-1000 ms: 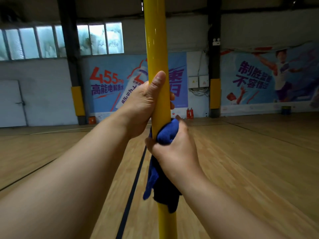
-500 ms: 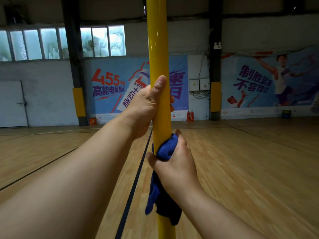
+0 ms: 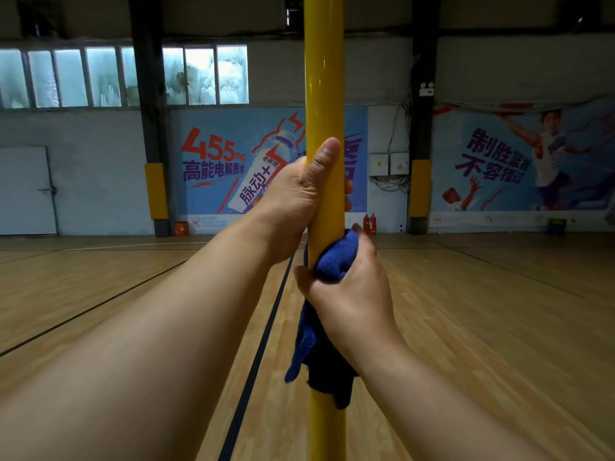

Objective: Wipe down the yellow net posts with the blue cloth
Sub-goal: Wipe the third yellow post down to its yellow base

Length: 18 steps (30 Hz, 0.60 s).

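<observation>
Hands close on an upright yellow net post (image 3: 324, 94) in an indoor sports hall. One grip, the right hand (image 3: 346, 291), wraps a blue cloth (image 3: 332, 257) around the post, fingers curled over the bunched fabric, whose loose end hangs down the near side of the post. Just above it, the left hand (image 3: 296, 201) clasps the bare post, thumb pointing up along the metal. Beyond lies a wooden court floor (image 3: 482, 311) with dark lines, and advertising banners (image 3: 233, 168) line the far wall.
</observation>
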{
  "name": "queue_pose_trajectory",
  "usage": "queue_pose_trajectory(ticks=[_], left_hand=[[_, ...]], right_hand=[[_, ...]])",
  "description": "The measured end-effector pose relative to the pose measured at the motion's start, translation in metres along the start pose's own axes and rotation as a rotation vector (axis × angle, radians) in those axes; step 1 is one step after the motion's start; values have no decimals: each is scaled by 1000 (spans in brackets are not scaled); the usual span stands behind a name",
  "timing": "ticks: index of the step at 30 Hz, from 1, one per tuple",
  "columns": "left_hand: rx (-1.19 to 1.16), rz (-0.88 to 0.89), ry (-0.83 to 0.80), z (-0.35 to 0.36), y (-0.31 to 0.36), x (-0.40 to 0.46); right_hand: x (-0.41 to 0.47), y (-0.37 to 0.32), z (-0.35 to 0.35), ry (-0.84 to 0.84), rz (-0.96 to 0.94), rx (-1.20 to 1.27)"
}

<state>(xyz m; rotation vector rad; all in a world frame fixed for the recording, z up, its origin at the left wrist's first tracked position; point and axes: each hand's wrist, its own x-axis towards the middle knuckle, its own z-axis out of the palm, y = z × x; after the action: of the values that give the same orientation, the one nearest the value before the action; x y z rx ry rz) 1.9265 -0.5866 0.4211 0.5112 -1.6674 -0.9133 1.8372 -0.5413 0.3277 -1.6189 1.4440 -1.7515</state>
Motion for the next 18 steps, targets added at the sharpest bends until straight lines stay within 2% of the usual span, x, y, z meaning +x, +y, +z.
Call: queue_pose_trajectory(ticks=[8,18], left_hand=[[3,14,0,2,0,0],[-30,5,4,1,-1,2]], right_hand=[[-32,37,4,-66,86,-42],[-2,7,1,-39,24,-31]])
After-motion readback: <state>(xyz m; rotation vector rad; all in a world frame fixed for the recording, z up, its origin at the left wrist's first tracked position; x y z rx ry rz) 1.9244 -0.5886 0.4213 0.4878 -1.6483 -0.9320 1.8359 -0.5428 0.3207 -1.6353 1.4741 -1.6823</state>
